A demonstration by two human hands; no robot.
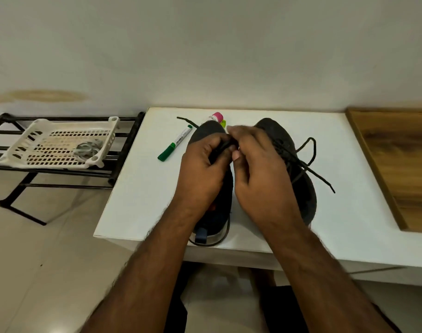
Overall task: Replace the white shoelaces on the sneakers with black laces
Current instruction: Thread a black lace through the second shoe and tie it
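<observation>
Pinching a black lace (223, 146) over the left sneaker (206, 132): left hand (202, 169), fingers curled round the lace; right hand (258, 169), fingertips closed on the same lace just beside the left thumb. Loose lace end trailing off the toe toward the far table edge, another loop hanging past the heel at the near edge. Right sneaker (277, 133), dark grey, parallel and just beside, laced in black, bow ends (310, 159) spread rightward on the white table (137, 188). Green marker (175, 146) lying left of the left sneaker. Pink-capped item (216, 116) beyond the toes, identity unclear. White plastic basket (58, 140) on a black rack (68, 173), well left, holding pale coiled laces (87, 150). Wooden board (402, 164) at far right.
</observation>
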